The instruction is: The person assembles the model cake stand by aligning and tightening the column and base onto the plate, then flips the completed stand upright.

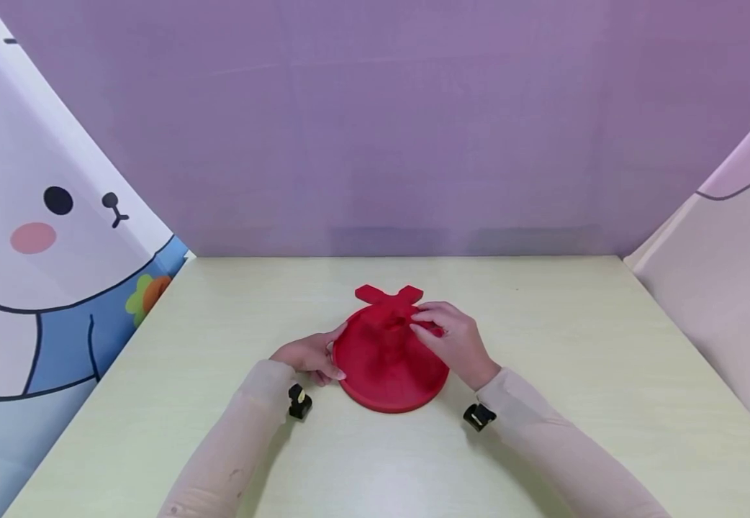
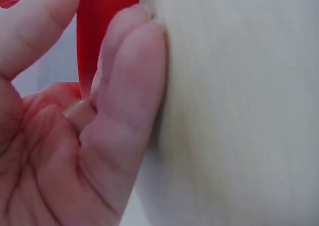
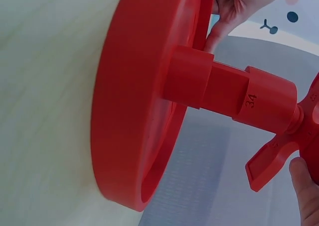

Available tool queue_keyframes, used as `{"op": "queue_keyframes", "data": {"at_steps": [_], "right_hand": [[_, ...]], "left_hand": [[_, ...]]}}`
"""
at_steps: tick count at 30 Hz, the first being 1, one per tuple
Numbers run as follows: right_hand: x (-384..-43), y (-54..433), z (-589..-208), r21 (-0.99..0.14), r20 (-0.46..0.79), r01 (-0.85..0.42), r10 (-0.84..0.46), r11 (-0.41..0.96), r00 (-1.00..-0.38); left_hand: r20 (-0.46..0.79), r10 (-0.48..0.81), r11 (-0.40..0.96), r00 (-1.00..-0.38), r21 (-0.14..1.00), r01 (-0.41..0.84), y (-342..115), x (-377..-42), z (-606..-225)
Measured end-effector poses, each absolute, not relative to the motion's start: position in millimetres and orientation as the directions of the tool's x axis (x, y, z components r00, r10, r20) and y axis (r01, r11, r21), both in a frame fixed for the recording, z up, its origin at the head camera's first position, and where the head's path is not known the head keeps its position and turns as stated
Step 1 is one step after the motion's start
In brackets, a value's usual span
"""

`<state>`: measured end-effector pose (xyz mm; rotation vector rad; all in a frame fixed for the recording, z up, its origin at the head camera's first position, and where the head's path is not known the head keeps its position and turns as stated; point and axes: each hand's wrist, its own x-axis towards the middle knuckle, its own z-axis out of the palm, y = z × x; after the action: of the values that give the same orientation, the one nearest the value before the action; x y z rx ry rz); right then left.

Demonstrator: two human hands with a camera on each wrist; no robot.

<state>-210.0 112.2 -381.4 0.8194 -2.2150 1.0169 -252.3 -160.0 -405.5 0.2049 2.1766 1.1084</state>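
Note:
A round red plastic base (image 1: 391, 392) with a raised rim sits on the table. From its middle rises a stepped red post (image 3: 229, 89), marked "34" in the right wrist view. On top of the post is a red cross-shaped piece (image 1: 370, 293) with flat arms. My left hand (image 1: 310, 357) holds the rim at the left side; in the left wrist view a red strip of the base (image 2: 92, 42) shows between thumb and fingers. My right hand (image 1: 459, 345) pinches a near arm of the cross-shaped piece; a fingertip (image 3: 300, 171) touches it in the right wrist view.
The pale wood-look table (image 1: 219, 302) spreads around the base. A purple cloth wall (image 1: 375, 144) stands along its far edge. Cartoon-printed cloth (image 1: 32, 288) hangs at the left, and a pale cloth (image 1: 725, 288) at the right.

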Motion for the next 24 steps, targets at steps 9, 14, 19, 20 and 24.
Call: {"op": "queue_keyframes", "data": {"at_steps": [9,14,19,20,24], "right_hand": [[-209,109,-385,-0.356,0.765,-0.759,-0.296,0.546,-0.572],[-206,104,-385,-0.331,0.785,-0.768,-0.291,0.548,-0.547],[-203,101,-386,-0.268,0.814,-0.775,-0.296,0.572,-0.5],[-203,101,-386,-0.25,0.818,-0.775,-0.301,0.581,-0.49],[-201,100,-384,-0.12,0.821,-0.781,-0.382,0.613,-0.425]], "left_hand": [[-0.509,0.398,0.638,-0.763,0.751,-0.169,-159,-252,-403],[-0.519,0.379,0.635,-0.766,0.748,-0.193,-160,-250,-405],[-0.515,0.382,0.633,-0.767,0.751,-0.189,-160,-251,-406],[-0.515,0.385,0.638,-0.766,0.748,-0.182,-160,-251,-406],[-0.514,0.397,0.653,-0.76,0.74,-0.159,-159,-252,-405]]}}
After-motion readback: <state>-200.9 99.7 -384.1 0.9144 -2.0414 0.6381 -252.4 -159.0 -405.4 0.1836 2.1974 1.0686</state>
